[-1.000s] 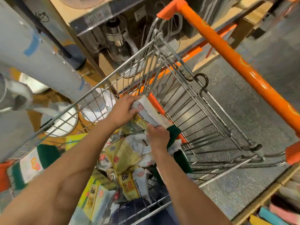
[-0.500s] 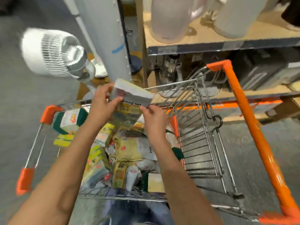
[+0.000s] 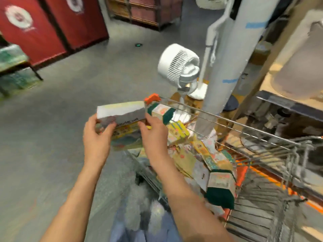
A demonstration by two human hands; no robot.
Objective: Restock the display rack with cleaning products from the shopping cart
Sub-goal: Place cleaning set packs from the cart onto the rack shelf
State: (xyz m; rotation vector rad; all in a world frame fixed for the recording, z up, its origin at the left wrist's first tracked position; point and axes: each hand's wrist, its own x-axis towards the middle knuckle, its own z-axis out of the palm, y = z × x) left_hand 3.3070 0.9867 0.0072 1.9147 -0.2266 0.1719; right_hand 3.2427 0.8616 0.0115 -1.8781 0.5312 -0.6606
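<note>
White desk fan (image 3: 180, 67) on its stand, sitting on a white round base (image 3: 199, 90), just left of a pale grey column (image 3: 227, 70) with blue tape strips (image 3: 256, 24). White pole (image 3: 212, 39) leaning beside the column. Red panels (image 3: 52, 23) with round white logos at far left, across grey floor (image 3: 52, 137). Low rack with green packs (image 3: 12, 70) at left edge. Wooden shelf (image 3: 283, 81) at right holds a blurred pale container (image 3: 300, 67). Far rack with pinkish goods (image 3: 143, 13) at top.
</note>
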